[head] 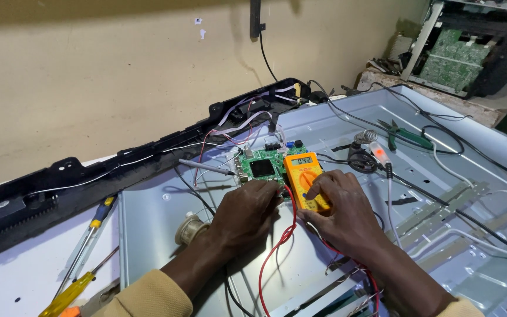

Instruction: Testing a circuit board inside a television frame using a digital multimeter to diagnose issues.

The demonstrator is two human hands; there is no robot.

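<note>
On pale metal panel, hands probe circuit board.

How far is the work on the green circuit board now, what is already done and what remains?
Done: the metal back panel lies open, the green circuit board is exposed, and the yellow multimeter is on, its display lit. In hand: the left hand rests at the board's edge while the right hand touches the meter's dial. Left: the loose wires and black frame are not yet refitted.
</note>
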